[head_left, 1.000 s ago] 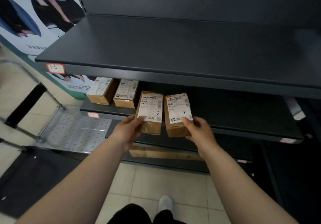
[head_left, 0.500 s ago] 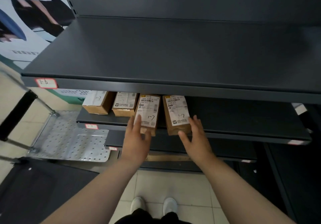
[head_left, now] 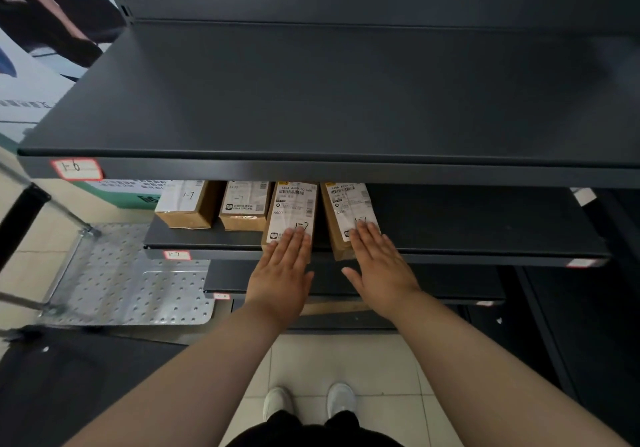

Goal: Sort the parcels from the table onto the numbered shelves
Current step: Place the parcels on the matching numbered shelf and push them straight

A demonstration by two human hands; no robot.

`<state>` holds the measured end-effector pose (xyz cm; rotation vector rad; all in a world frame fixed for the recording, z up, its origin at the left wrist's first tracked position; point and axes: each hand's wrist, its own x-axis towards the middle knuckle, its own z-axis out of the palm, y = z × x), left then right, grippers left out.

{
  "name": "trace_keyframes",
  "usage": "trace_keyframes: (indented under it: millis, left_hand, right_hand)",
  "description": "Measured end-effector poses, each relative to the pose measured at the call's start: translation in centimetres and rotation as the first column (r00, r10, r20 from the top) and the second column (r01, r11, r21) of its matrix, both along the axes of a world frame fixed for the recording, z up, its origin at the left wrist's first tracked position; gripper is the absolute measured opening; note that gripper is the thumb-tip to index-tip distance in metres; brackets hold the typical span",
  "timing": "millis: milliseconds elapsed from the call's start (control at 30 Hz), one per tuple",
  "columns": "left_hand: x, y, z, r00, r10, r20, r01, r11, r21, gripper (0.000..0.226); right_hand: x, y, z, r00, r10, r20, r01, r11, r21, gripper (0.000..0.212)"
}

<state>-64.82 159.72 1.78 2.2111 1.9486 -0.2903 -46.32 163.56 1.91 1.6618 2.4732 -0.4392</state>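
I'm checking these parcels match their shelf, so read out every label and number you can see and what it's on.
"1-6": upper shelf tag
"1-7": lower shelf tag
"1-7": handwritten on first parcel, third parcel and fourth parcel, counting from the left
"A600": printed on third parcel
Too blurred to read: second parcel handwriting, fine print, wall poster

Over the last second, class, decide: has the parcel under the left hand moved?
Yes. The parcel has slid further back onto the 1-7 shelf, inward over its front edge, the left hand pressing on it.
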Motion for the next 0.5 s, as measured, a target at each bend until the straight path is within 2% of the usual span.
trace_keyframes:
  millis: [500]
  left_hand:
    - [-0.9, 4.0, -0.7, 0.996, 0.034, 0.084, -0.034, 0.999, 0.008, 0.064]
  right_hand:
    - [-3.9, 2.8, -0.3, 1.000, -0.025, 0.005, 0.025, 0.999, -0.020, 0.072]
